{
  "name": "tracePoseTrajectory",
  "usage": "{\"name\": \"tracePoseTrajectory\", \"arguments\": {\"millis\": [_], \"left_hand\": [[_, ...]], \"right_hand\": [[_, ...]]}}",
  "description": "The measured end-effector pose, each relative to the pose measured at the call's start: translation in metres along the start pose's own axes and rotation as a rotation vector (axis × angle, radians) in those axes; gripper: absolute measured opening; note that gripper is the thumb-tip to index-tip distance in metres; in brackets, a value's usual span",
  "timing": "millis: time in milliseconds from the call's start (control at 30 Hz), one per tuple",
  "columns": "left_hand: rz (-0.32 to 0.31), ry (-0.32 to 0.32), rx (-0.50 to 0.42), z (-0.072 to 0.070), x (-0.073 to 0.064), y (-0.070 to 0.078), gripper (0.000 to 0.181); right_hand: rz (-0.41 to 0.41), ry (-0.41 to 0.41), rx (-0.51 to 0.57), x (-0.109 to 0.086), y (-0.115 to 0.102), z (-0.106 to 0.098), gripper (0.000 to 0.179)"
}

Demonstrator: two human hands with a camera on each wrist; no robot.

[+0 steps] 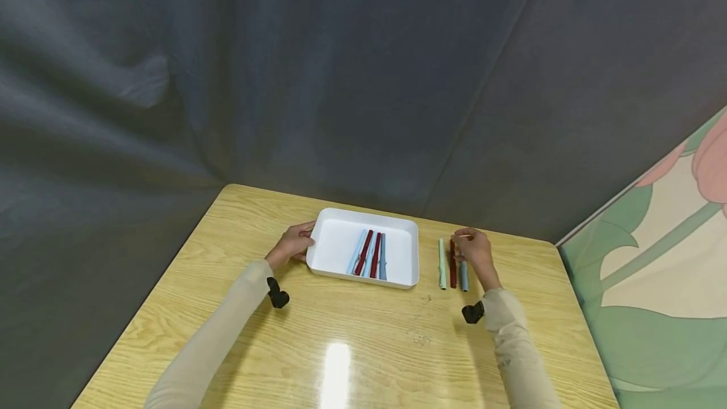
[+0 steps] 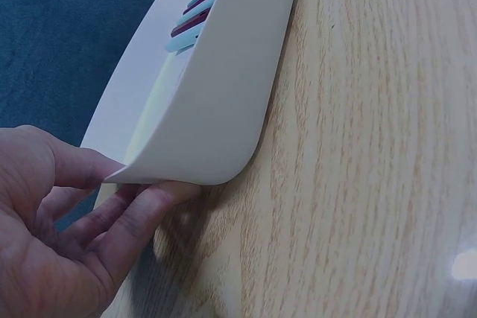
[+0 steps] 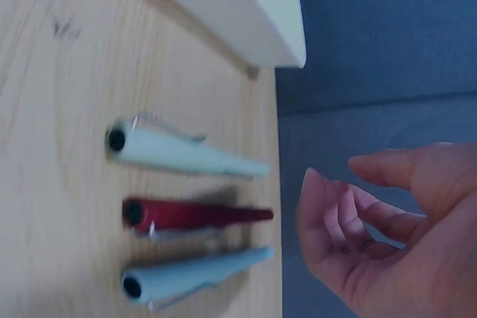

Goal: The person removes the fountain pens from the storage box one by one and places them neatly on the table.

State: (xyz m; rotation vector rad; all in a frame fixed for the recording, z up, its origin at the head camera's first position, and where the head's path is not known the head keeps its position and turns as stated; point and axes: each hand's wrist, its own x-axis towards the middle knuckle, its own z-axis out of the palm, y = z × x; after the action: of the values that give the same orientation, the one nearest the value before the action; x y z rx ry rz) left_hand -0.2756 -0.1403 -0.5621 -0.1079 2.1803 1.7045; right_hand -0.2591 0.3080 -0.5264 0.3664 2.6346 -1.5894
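Three pens (image 1: 452,270) on the table (image 1: 397,346), right of the tray (image 1: 332,242); five pens (image 1: 376,254) inside it.

Seemingly at the step of picking one more pen for the tray. Holding the tray's left side with the left hand (image 1: 291,243), thumb on the rim and fingers under it. Nothing in the right hand (image 1: 476,250): fingers loosely curved, with a modest gap to the thumb, near the far ends of the pens. Probably necessary next to lower and pinch only one: the green pen (image 3: 186,156) at left, the red pen (image 3: 182,215) between, or the blue pen (image 3: 194,273) at right. Near to each other, so easy to nudge a neighbour. Also in the way: the tray's right wall, to be passed over. On the far side, dark cloth (image 1: 341,81); at right, a painted wall (image 1: 664,257).
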Motion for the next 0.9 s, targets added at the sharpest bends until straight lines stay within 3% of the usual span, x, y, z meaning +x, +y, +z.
{"name": "tracePoseTrajectory", "arguments": {"millis": [133, 367, 600, 900], "left_hand": [[0.001, -0.004, -0.004, -0.002, -0.001, 0.0, 0.068], [-0.031, -0.002, -0.008, -0.002, 0.004, 0.002, 0.07], [-0.06, 0.0, -0.031, -0.004, 0.005, 0.004, 0.071], [-0.038, -0.018, -0.03, 0.001, 0.002, 0.006, 0.069]], "right_hand": [[0.005, -0.053, 0.1, -0.001, -0.012, 0.009, 0.039], [-0.004, -0.123, 0.172, -0.002, -0.025, 0.032, 0.04], [0.005, -0.2, 0.194, -0.002, -0.031, 0.057, 0.037], [0.018, -0.255, 0.152, -0.008, -0.031, 0.082, 0.037]]}}
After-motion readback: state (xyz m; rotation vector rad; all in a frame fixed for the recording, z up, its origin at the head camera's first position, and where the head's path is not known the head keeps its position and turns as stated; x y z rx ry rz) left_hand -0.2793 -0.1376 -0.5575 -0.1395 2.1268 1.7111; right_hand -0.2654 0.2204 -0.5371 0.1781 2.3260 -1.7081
